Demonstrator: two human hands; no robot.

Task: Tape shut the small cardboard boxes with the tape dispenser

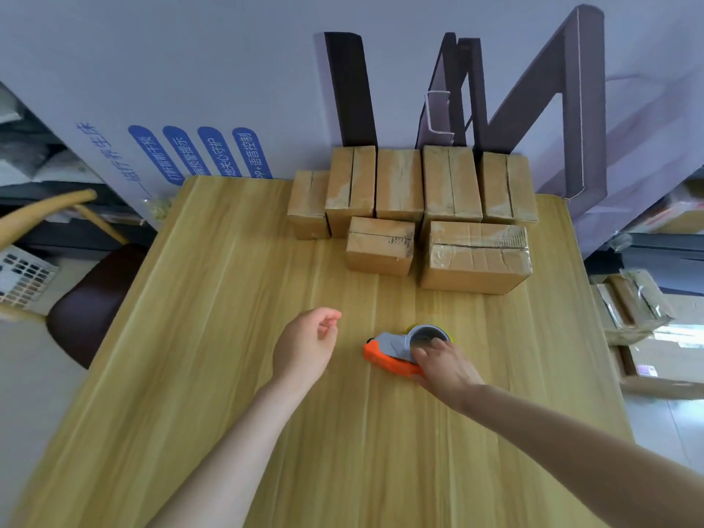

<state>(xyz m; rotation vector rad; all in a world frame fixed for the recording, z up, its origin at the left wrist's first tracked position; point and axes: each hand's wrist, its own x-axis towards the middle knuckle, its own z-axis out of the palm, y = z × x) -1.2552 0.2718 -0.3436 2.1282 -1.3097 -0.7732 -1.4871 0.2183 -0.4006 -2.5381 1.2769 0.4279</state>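
An orange and grey tape dispenser (396, 350) with a tape roll lies on the wooden table (213, 337), right of centre. My right hand (445, 365) rests on its near right end, fingers curled over the roll. My left hand (306, 344) hovers to the left of the dispenser, loosely curled and holding nothing. Several small cardboard boxes stand at the table's far side: a back row (400, 184) against the wall, a small box (381, 245) in front, and a larger taped box (476, 257) to its right.
A large white printed carton (190, 89) stands behind the table. A dark-seated wooden chair (87, 299) is on the left, a white basket (23, 276) beside it. More cardboard packages (632, 310) lie on the floor to the right.
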